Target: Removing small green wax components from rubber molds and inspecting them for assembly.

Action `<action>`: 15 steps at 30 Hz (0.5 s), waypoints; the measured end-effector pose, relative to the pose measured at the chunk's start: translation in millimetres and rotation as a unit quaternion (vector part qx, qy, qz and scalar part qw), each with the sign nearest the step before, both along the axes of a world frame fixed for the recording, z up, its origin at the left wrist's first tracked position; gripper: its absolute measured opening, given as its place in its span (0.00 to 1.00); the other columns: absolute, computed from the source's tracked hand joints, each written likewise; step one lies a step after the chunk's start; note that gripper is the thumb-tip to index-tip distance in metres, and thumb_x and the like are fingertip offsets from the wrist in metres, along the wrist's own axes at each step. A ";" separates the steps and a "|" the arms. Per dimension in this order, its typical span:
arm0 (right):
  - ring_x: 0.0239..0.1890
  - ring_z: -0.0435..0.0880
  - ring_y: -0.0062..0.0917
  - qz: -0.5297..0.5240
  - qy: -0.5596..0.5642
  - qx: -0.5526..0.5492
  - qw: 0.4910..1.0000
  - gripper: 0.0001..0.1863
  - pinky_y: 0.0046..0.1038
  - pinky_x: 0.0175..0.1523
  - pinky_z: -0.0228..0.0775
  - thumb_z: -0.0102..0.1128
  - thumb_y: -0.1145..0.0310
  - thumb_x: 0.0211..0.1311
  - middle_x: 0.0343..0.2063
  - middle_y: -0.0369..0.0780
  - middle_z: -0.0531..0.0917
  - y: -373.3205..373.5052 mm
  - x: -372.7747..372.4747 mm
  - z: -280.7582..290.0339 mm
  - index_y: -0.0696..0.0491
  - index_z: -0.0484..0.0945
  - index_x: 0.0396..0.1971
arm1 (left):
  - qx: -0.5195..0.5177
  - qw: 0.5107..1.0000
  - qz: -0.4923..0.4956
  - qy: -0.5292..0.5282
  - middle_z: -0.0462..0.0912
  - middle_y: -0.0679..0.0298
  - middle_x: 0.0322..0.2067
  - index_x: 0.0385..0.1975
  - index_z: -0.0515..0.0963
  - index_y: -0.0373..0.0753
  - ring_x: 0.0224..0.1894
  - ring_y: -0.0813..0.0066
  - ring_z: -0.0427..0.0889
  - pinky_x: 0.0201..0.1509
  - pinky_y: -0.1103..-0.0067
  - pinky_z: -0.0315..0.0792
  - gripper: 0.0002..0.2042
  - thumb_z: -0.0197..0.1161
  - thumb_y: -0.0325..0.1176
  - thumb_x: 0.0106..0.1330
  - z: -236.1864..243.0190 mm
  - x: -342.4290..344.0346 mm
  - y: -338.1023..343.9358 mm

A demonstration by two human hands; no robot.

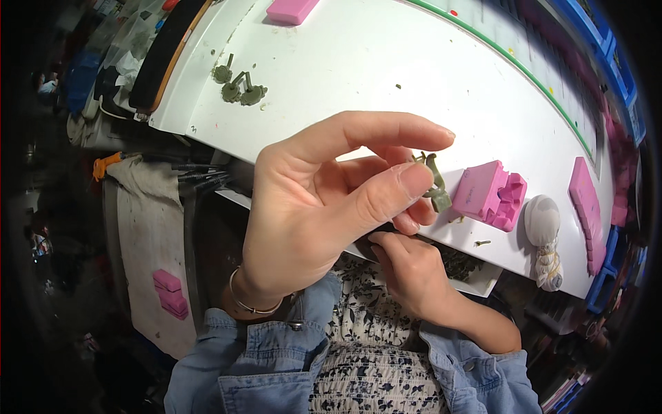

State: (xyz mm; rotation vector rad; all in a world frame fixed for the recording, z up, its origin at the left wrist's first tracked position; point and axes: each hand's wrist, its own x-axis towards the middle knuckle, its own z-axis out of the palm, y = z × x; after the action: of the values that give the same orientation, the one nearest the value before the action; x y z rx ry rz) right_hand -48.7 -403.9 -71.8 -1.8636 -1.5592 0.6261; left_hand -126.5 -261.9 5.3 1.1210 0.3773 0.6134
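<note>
My left hand (310, 207) is raised in the middle of the view, its thumb and fingers curled around a small olive-green moulded piece (439, 195). Lower and to the right, my right hand (414, 276) is closed at the worktable's front edge; whatever its fingertips hold is hidden or too dark to make out. Just right of the green piece stands a pink block mould (483, 193) with notches, and a small green scrap (482, 243) lies below it. Several olive-green pieces with stems (245, 90) lie at the back left of the white table (324, 55).
A white bundled pad (541, 234) and a long pink slab (585, 214) sit at the right. Another pink block (289, 10) is at the back, a blue rack (624, 69) at the far right. A tray of green scraps (462, 265) is below the edge. Pink pieces (170, 293) rest at lower left.
</note>
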 end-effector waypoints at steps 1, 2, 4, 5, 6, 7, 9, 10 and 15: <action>0.22 0.76 0.38 0.012 0.020 -0.027 0.999 0.08 0.33 0.27 0.68 0.55 0.77 0.48 0.19 0.45 0.75 1.4 2.9 0.0 0.57 0.71 0.31 | 0.001 1.000 -0.001 -0.002 0.76 0.57 0.22 0.42 0.69 0.26 0.23 0.77 0.76 0.22 0.88 0.68 0.17 0.59 0.31 0.57 -2.0 0.8 0.5; 0.22 0.76 0.38 0.011 0.018 -0.027 0.999 0.08 0.33 0.27 0.68 0.55 0.77 0.48 0.19 0.45 0.75 3.2 3.7 -1.3 0.57 0.71 0.31 | -0.008 1.000 -0.004 -0.012 0.76 0.57 0.22 0.42 0.69 0.26 0.23 0.77 0.77 0.22 0.88 0.69 0.17 0.60 0.32 0.57 -4.9 2.5 0.9; 0.21 0.75 0.39 0.032 0.023 -0.097 0.994 0.09 0.34 0.26 0.68 0.54 0.75 0.49 0.18 0.45 0.75 7.9 3.6 -4.3 0.57 0.70 0.33 | -0.013 1.000 -0.006 -0.021 0.76 0.57 0.22 0.43 0.68 0.26 0.23 0.76 0.77 0.23 0.88 0.70 0.18 0.60 0.32 0.57 -7.8 3.0 1.8; 0.23 0.76 0.40 0.054 0.011 -0.193 0.980 0.10 0.34 0.28 0.68 0.51 0.75 0.51 0.20 0.47 0.75 12.6 2.2 -1.5 0.59 0.69 0.35 | -0.024 0.999 -0.020 -0.020 0.76 0.56 0.22 0.43 0.68 0.25 0.23 0.76 0.77 0.23 0.88 0.70 0.19 0.60 0.32 0.57 -7.9 1.5 1.6; 0.23 0.76 0.40 0.056 0.010 -0.190 0.980 0.10 0.34 0.28 0.68 0.51 0.75 0.51 0.20 0.47 0.75 13.7 0.0 -8.2 0.59 0.69 0.35 | -0.035 0.999 -0.033 -0.018 0.76 0.56 0.22 0.43 0.68 0.25 0.23 0.76 0.77 0.23 0.88 0.70 0.19 0.59 0.32 0.57 -7.2 -0.1 0.9; 0.27 0.76 0.39 0.080 0.066 -0.157 0.982 0.11 0.34 0.31 0.68 0.49 0.75 0.51 0.23 0.48 0.75 13.4 -2.1 -23.7 0.60 0.69 0.37 | -0.065 0.997 -0.036 -0.022 0.76 0.55 0.22 0.43 0.68 0.25 0.23 0.76 0.77 0.23 0.88 0.71 0.19 0.60 0.32 0.57 -5.4 0.8 -0.6; 0.31 0.77 0.42 0.120 0.113 -0.084 0.983 0.13 0.37 0.37 0.69 0.41 0.73 0.54 0.26 0.49 0.75 12.5 -8.9 -43.0 0.55 0.65 0.41 | -0.086 0.995 -0.038 -0.024 0.76 0.56 0.22 0.41 0.69 0.24 0.24 0.75 0.78 0.23 0.87 0.72 0.18 0.61 0.30 0.56 -6.0 0.5 -0.2; 0.31 0.77 0.43 0.099 0.097 -0.082 0.987 0.12 0.38 0.35 0.69 0.40 0.70 0.55 0.27 0.48 0.75 5.6 -7.4 -39.0 0.54 0.66 0.40 | -0.096 0.992 -0.071 -0.039 0.76 0.56 0.23 0.40 0.69 0.24 0.24 0.75 0.78 0.23 0.87 0.73 0.17 0.61 0.30 0.55 -2.8 8.2 -3.0; 0.28 0.76 0.47 0.026 0.190 -0.159 0.968 0.14 0.44 0.31 0.68 0.39 0.58 0.58 0.24 0.51 0.76 5.3 -26.6 -53.5 0.52 0.67 0.35 | -0.112 0.990 -0.077 -0.042 0.73 0.57 0.26 0.37 0.71 0.24 0.24 0.75 0.78 0.25 0.85 0.73 0.16 0.62 0.29 0.54 1.0 7.3 -9.7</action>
State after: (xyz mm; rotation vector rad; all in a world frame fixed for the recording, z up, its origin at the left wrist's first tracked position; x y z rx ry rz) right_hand -75.3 -398.6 -125.3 -1.7907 -1.3125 1.2397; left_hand -119.2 -271.5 6.3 0.8973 0.2769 0.4668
